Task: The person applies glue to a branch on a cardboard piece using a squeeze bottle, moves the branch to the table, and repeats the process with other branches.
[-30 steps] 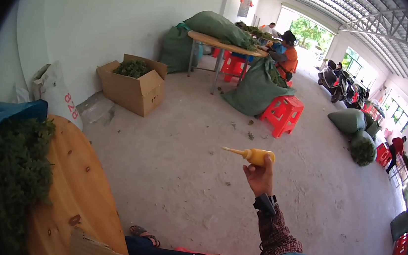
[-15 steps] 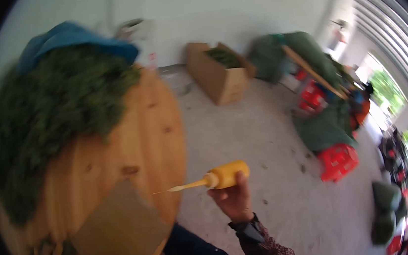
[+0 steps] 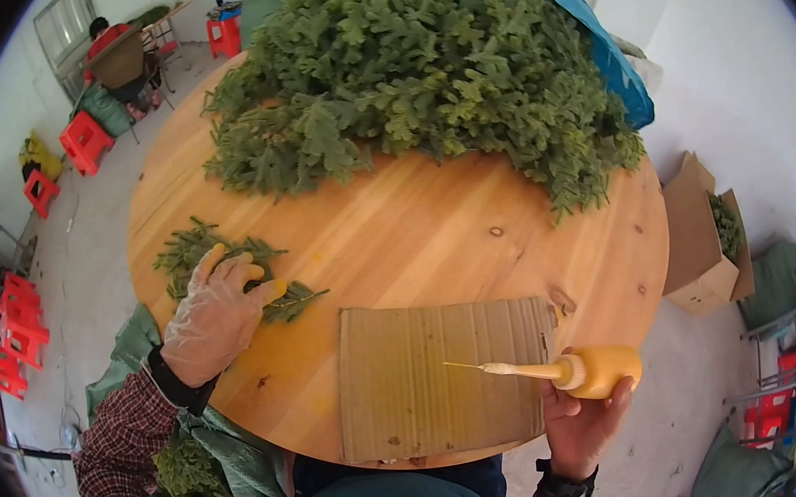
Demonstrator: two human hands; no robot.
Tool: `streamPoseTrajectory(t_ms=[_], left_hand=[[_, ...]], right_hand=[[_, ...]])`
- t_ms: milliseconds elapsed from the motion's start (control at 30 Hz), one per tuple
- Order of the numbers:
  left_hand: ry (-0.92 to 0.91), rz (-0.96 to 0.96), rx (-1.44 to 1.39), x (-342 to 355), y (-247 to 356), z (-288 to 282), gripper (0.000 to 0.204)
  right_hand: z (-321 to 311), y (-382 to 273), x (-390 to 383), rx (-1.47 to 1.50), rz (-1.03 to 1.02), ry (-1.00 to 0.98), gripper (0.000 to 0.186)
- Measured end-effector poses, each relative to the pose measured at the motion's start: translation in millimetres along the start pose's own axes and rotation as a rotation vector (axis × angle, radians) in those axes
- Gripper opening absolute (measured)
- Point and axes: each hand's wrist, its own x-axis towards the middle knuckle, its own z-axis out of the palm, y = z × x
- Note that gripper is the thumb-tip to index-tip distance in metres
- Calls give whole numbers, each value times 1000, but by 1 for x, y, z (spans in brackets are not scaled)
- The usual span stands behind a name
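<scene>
My left hand [image 3: 216, 314], in a thin clear glove with yellow-stained fingertips, is closed on a green conifer sprig [image 3: 189, 243] at the left of the round wooden table [image 3: 395, 220]. Its needles stick out around my fingers. In my right hand [image 3: 582, 428] lies a yellow squeeze bottle [image 3: 610, 371], held on its side above the table's near right edge. The bottle's long thin nozzle points left, over a flat sheet of brown cardboard [image 3: 431, 381] stained yellow. A large heap of conifer sprigs [image 3: 418, 72] covers the table's far side.
A blue plastic bag [image 3: 567, 8] lies behind the heap. Beside my left forearm hangs an open green sack [image 3: 245, 459] with greenery in it. A cardboard box [image 3: 693, 237] stands on the floor at right, near green sacks [image 3: 775, 282]. Red stools [image 3: 86, 141] and two other people are at far left.
My view has swung left, bringing the whole table to the middle. The bottle, outside the table's edge in view before, is now by the cardboard. My left hand remains at the sprig.
</scene>
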Motion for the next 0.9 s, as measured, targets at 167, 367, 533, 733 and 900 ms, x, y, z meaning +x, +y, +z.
streamPoseTrajectory(t_ms=[167,367,533,733,900], left_hand=[[-71,-23,-213,2,0,-18,42],[95,97,-351,28,-32,-39,39],[205,-62,-324,88,-81,-43,36],[202,-242,-232,134,-93,-9,33],[230,-256,-432,142,-105,-4,30]], right_hand=[[-4,15,0,-56,-2,11,54],[-2,20,2,-101,-28,41,49],[-2,20,4,-108,-28,3,47],[3,20,4,-74,-36,-1,48],[-1,18,5,-46,-16,22,47]])
